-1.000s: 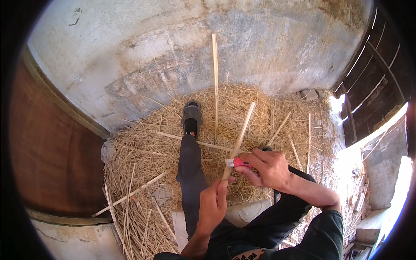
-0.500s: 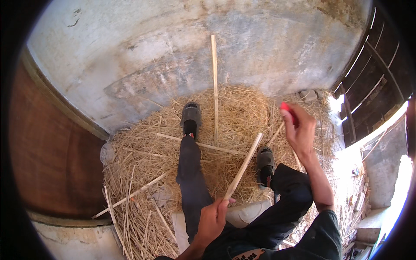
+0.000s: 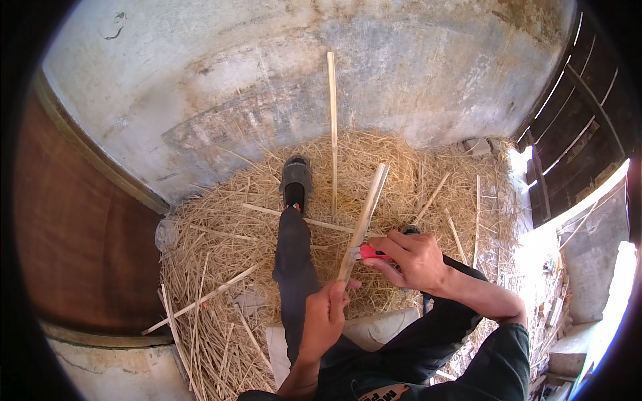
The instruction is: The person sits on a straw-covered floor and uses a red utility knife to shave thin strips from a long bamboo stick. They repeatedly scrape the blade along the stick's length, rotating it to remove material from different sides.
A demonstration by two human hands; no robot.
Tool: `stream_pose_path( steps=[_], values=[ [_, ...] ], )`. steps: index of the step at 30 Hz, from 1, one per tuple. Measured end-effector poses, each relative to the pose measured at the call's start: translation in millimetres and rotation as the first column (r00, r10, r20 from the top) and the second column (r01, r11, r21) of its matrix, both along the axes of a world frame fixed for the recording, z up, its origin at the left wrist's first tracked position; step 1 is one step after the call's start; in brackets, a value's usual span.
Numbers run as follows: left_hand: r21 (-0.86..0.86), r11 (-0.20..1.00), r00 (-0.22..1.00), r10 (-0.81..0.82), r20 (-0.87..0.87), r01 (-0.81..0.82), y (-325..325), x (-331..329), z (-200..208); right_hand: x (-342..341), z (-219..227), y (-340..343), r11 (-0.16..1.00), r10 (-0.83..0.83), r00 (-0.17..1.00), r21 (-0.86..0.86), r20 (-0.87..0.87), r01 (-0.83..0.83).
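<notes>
Hiding red knife (image 3: pixel 372 252) blade: right hand (image 3: pixel 413 259); left hand (image 3: pixel 324 319) grips stick (image 3: pixel 363 224).

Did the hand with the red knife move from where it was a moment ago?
Yes. The right hand with the red knife came back down and leftward, from up over the straw pile to the stick held by the left hand.

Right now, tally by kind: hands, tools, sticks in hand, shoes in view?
Hands: 2, left hand and right hand
Red-handled knife: 1, in the right hand
Bamboo strip held: 1, in the left hand
Dark shoe: 1 clearly visible
Total: 5
</notes>
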State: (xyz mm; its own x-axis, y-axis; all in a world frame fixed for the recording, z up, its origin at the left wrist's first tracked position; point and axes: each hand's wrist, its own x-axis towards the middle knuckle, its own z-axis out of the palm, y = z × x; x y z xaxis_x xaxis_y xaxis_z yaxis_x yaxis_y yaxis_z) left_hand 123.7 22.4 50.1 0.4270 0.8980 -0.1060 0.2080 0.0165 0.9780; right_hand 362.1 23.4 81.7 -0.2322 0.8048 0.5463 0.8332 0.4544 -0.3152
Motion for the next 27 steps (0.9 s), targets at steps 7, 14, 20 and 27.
stream_pose_path(
  steps=[7, 14, 20, 27],
  values=[
    [0.166, 0.985, 0.995, 0.061, -0.079, -0.047, -2, 7, 0, -2, 0, 1, 1.000, -0.001, 1.000, 0.001, 0.018, 0.001],
    [0.129, 0.991, 0.993, 0.049, -0.106, -0.035, -16, 0, -9, 26, -1, 19, 0.984, -0.161, 0.982, 0.054, -0.103, 0.167],
    [-0.052, 0.996, 0.990, -0.077, -0.117, 0.071, -39, -42, -22, 84, 15, 40, 0.849, -0.528, 0.833, -0.098, -0.163, 0.519],
    [-0.095, 0.977, 0.981, 0.194, 0.016, -0.192, 3, -93, -12, 116, -32, 37, 0.744, -0.353, 0.916, -0.537, 0.191, 0.398]
  ],
)
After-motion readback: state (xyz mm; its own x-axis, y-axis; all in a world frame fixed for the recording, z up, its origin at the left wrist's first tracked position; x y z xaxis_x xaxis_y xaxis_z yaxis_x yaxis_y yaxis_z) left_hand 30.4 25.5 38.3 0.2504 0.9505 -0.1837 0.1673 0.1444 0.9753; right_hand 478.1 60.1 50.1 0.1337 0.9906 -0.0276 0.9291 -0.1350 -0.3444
